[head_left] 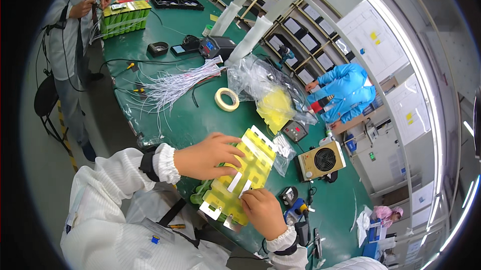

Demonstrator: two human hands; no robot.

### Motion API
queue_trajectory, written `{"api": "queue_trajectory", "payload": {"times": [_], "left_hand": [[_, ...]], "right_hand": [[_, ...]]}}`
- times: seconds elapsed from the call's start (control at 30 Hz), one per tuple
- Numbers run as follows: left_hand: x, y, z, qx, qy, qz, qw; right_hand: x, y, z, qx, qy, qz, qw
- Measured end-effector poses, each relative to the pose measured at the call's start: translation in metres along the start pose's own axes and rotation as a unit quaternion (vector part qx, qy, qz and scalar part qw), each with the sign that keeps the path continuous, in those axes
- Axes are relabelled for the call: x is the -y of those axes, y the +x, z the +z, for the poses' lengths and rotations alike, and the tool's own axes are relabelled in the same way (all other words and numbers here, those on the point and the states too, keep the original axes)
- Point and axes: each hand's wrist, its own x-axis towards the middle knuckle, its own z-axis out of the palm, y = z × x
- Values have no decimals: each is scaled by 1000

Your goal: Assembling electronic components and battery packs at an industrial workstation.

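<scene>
electronics assembly workshop: green bench (pixel 201 118); wire bundle (pixel 183 83) at 10 o'clock, tape roll (pixel 219 100) near 11; fan (pixel 324 161) at 4; drill (pixel 286 54), stocked shelves (pixel 256 0) at 1; smocked workers, white (pixel 67 44) at 10, blue (pixel 350 89) towards 3.

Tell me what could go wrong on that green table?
The yellow-topped pack sits near the edge of the green table, so a hard push from the right grip might slide it off. Its shiny tabs stick out and could get bent. The loose white wires fan out and might tangle.
</scene>
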Motion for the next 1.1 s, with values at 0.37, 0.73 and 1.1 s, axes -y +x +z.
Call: {"api": "queue_trajectory", "payload": {"times": [0.37, 0.73, 1.1], "left_hand": [[60, -102, 29, -204, -89, -231, 947], [68, -127, 47, -198, 36, -243, 949], [62, -110, 48, -200, 62, -247, 946]], "right_hand": [[2, 20, -9, 167, -150, -62, 973], [-23, 22, -19, 194, 65, 14, 979], [-35, 30, -31, 198, 118, 27, 973]]}}
